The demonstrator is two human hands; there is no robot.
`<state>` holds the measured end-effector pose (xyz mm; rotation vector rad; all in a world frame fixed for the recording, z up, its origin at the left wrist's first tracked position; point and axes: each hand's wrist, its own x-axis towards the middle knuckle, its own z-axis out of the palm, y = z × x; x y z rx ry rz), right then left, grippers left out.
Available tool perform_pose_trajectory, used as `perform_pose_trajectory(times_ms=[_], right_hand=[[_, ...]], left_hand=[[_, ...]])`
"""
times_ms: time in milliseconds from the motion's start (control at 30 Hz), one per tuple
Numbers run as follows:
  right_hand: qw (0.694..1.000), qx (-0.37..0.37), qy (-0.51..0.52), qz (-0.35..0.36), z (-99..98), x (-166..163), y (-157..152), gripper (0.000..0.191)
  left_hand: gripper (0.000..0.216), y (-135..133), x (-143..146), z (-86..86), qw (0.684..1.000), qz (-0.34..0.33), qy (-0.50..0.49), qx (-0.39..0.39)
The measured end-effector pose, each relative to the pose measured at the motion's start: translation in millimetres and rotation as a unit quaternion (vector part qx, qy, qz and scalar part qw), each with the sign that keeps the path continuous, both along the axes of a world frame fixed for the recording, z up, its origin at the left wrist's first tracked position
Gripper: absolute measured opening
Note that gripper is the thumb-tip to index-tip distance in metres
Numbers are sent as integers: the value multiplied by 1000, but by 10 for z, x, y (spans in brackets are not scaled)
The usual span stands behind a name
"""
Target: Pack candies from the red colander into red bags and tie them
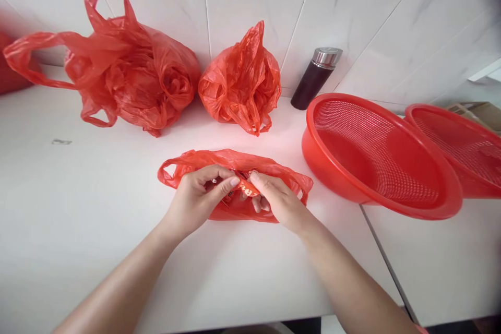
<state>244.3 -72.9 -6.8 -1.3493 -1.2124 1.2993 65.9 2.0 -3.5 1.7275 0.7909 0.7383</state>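
Observation:
Both my hands are over an open red plastic bag (235, 214) lying on the white table. Between them is a small orange-red packet (248, 188) with pale lettering. My left hand (203, 190) pinches its left end between thumb and forefinger. At its other end, the fingers of my right hand (276, 193) are closed on the packet, the lower ones curled underneath. Inside the bag, around my fingers, lie small dark and red items, too covered to name.
A large full red bag (136, 73) and a smaller red bag (240, 83) stand against the tiled wall. A dark flask (316, 78) with a silver lid is to their right. Two red perforated baskets (376, 193) stand farther right, across a table seam.

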Motion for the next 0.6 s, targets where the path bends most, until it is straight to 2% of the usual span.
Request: perform_pose_trajectory(times_ms=[67, 133, 300, 367, 500, 600], right_hand=[[1000, 4, -19, -1, 3, -18, -16, 49], [999, 20, -42, -12, 20, -29, -26, 46], [990, 85, -88, -72, 68, -24, -24, 38], [988, 97, -93, -78, 72, -13, -19, 36], [985, 120, -103, -65, 75, 2, -28, 35], [984, 133, -103, -57, 91, 14, -45, 34]], left_hand=[[29, 13, 8, -23, 999, 41, 20, -19], [31, 24, 8, -39, 997, 69, 35, -25], [33, -7, 25, -38, 995, 80, 18, -53], [35, -25, 36, -20, 996, 54, 5, -72], [37, -32, 34, 15, 993, -53, -13, -107], [32, -9, 8, 2, 988, -84, -28, -123]])
